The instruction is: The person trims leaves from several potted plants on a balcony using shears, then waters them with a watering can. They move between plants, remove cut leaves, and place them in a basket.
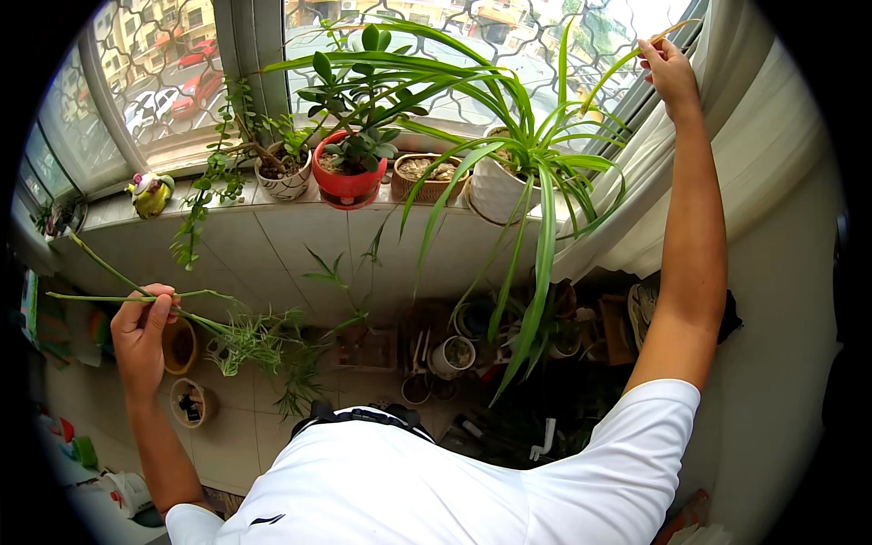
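At the left, my left hand [144, 323] pinches several cut green stems [116, 298], with tufts of small spider plantlets [252, 340] hanging from them to the right. My right hand [664, 68] is raised at the upper right, thumb and fingers closed on the browned tip of a long spider plant leaf [616, 66]. That leaf belongs to the large spider plant [538, 146] in a white textured pot [501, 187] on the tiled window sill. More plantlets [330, 271] dangle in front of the wall below the sill.
Along the sill [238, 197] stand a red pot [349, 178] with a jade plant, a patterned white pot [285, 182], a brown oval planter [426, 182] and a yellow figurine [148, 195]. A pale curtain [630, 177] hangs at right. Pots, a basket [193, 403] and a white pot [454, 355] crowd the floor.
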